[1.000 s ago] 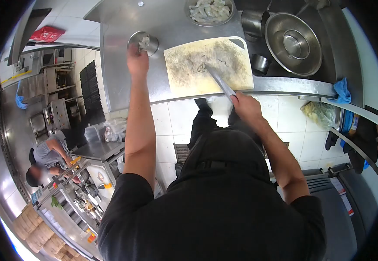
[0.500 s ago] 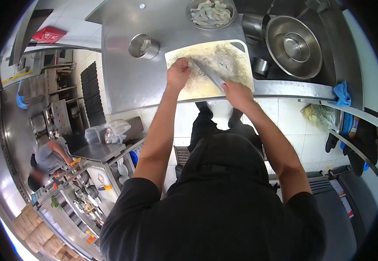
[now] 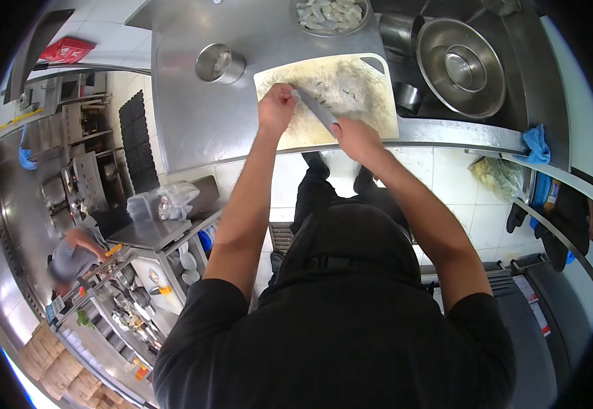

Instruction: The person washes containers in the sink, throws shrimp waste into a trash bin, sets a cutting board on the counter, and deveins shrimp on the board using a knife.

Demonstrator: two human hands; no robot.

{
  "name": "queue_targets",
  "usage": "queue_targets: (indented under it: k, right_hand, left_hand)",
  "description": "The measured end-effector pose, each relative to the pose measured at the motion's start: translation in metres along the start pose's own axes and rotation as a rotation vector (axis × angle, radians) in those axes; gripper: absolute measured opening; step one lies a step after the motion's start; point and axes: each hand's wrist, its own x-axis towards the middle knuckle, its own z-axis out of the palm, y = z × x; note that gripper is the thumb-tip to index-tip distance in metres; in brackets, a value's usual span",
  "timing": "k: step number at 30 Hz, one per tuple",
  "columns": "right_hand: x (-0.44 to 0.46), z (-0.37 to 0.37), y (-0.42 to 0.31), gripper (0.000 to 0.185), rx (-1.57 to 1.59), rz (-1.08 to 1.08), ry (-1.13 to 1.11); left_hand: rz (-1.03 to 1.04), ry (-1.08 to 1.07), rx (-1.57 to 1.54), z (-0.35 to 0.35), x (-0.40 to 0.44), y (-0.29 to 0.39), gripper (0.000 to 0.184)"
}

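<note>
Over the left part of a stained, cream cutting board [image 3: 377, 102], my left hand [image 3: 277, 109] pinches a small pale piece that looks like raw shrimp [image 3: 295, 95]. My right hand [image 3: 359, 140] is closed round the handle of a kitchen knife [image 3: 318, 112]. The blade slants up and left, its tip end at the fingers of my left hand. Thin dark strands lie on the board. Behind it stands a metal bowl [image 3: 332, 33] full of similar pale pieces. A small metal pot [image 3: 239, 71] with a little pale matter inside sits to the left.
Right of the board, a sink area [image 3: 514, 102] holds a large metal basin [image 3: 433, 88] with a smaller bowl [image 3: 465, 68] inside, plus metal pots [image 3: 398, 33]. A blue cloth [image 3: 536, 145] hangs at the counter edge. A co-worker [image 3: 78, 252] is at the far left.
The knife and my right hand have moved left, bringing the blade closer to my left hand. My left hand still pinches the pale piece. The view has shifted slightly.
</note>
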Motion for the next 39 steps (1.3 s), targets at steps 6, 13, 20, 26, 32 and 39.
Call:
queue_targets:
  k: [6,13,20,26,32,39]
  right_hand:
    - [-0.041,0.012,0.004,0.039,0.053,0.049,-0.043]
    - [-0.063,0.019,0.014,0.036,0.008,0.012,-0.059]
    - [-0.071,-0.001,0.015,0.037,-0.013,0.042,-0.011]
    - [-0.048,0.001,0.015,0.037,-0.023,-0.027,0.011]
    - [-0.057,-0.009,0.020,0.038,-0.007,0.082,0.057]
    - [-0.049,0.015,0.016,0.038,0.001,-0.030,0.057]
  left_hand:
    - [-0.019,0.005,0.034,0.000,-0.002,0.004,0.026]
    - [0.043,-0.033,0.138,0.001,0.002,-0.001,0.027]
    - [0.032,-0.039,0.094,-0.003,0.001,0.000,0.022]
    - [0.045,-0.089,0.108,-0.007,0.002,-0.001,0.023]
    - [0.162,-0.117,0.223,-0.011,0.003,0.001,0.025]
    - [0.237,-0.138,0.274,-0.020,-0.004,0.014,0.021]
